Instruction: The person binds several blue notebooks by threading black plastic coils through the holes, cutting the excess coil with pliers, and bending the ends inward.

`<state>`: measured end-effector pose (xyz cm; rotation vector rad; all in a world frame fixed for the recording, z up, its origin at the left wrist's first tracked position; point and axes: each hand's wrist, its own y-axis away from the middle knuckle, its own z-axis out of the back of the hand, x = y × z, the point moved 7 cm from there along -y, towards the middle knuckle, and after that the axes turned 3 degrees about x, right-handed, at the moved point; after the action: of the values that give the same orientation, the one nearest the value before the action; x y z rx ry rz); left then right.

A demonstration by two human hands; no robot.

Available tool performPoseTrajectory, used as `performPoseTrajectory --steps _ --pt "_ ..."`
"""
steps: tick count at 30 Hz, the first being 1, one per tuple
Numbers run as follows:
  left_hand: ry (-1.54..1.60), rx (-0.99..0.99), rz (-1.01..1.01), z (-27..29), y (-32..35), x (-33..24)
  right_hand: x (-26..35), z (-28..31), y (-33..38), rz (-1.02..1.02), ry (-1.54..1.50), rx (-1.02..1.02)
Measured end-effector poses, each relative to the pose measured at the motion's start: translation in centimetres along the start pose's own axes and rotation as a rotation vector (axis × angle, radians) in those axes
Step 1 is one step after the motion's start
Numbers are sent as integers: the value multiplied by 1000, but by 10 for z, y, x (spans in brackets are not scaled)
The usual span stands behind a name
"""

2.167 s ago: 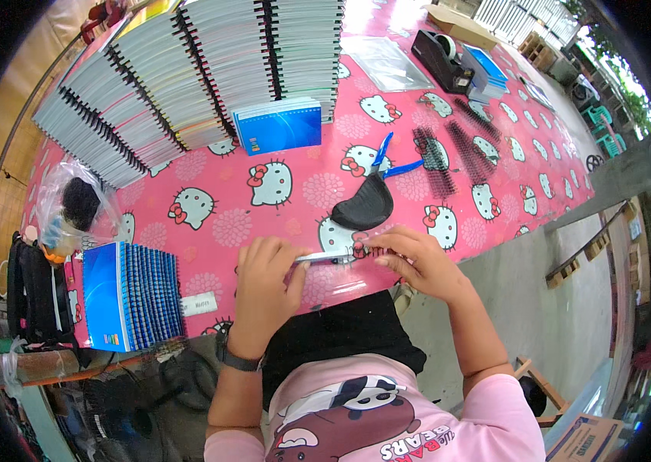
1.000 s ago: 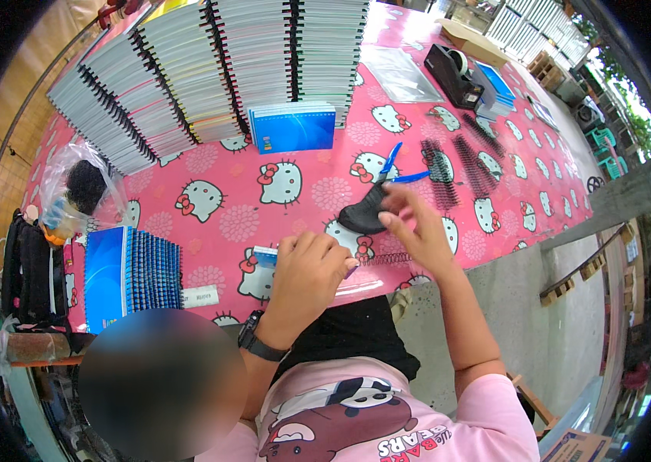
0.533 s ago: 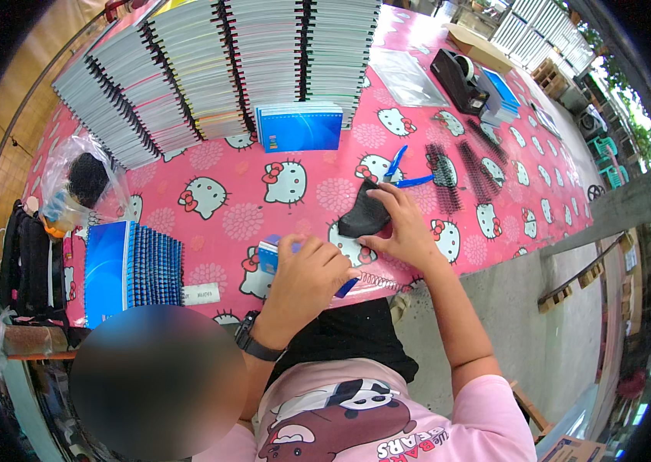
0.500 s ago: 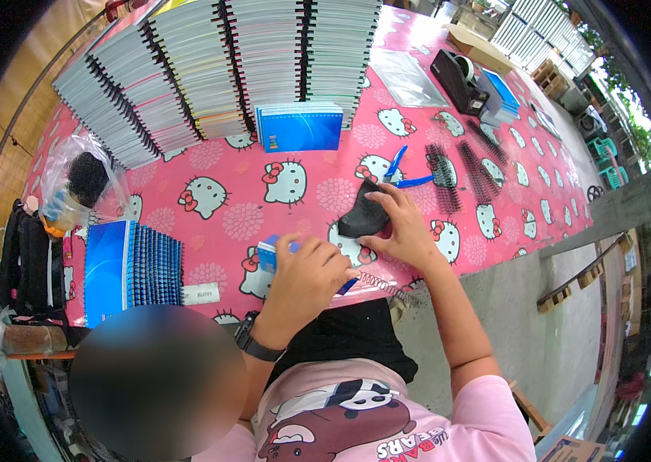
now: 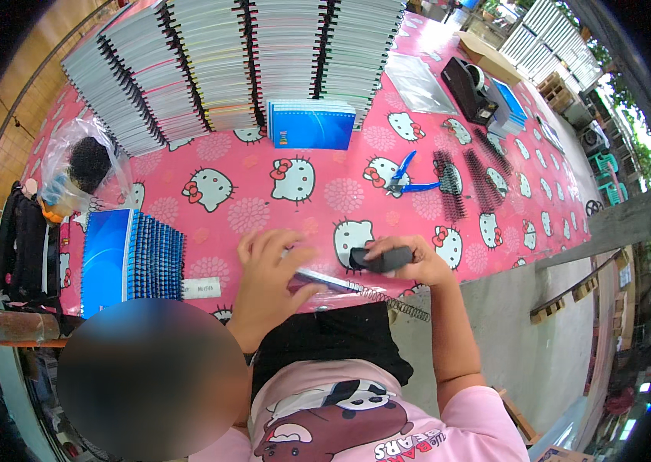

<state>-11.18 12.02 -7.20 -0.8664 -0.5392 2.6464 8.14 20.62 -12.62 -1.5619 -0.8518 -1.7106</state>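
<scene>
My left hand (image 5: pixel 271 277) is closed round a small blue notebook (image 5: pixel 327 280) near the table's front edge, its fingers slightly smeared by motion. The notebook is seen almost edge-on, and my fingers hide much of it. From its right end sticks a dark spiral wire coil (image 5: pixel 399 304), reaching past the table edge. My right hand (image 5: pixel 422 263) grips a folded black pad (image 5: pixel 387 260), perhaps rubber or cloth, just above the notebook's right end. Beyond the hands lie blue-handled pliers (image 5: pixel 418 185), with their handles apart.
Tall stacks of spiral-bound books (image 5: pixel 287 61) stand at the back, with unbound blue notebooks (image 5: pixel 314 125) before them. Bound blue notebooks (image 5: pixel 140 254) and a plastic bag (image 5: pixel 83 165) are at left. Black coils (image 5: pixel 483 177) and a tape dispenser (image 5: pixel 470 91) lie at right.
My right hand has brought the black pad nearer to me, from beside the pliers to the notebook's coil end. My left hand has shifted left, and the notebook has turned edge-on.
</scene>
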Motion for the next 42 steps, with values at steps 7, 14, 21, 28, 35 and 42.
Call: performPoseTrajectory --steps 7,14,21,28,35,42 --pt "832 -388 291 -32 33 47 -5 -9 8 92 121 -140" --pt "958 -148 392 -58 40 63 11 -1 8 104 374 -258" --pt "939 -153 342 -54 36 61 12 -21 -6 -5 374 -71" --pt "908 -154 387 -54 37 60 28 -27 -11 77 507 -99" --pt "940 -144 426 -58 40 65 42 -35 -22 97 557 -76" --pt "868 -126 406 -60 41 69 41 -34 -36 148 417 -71"
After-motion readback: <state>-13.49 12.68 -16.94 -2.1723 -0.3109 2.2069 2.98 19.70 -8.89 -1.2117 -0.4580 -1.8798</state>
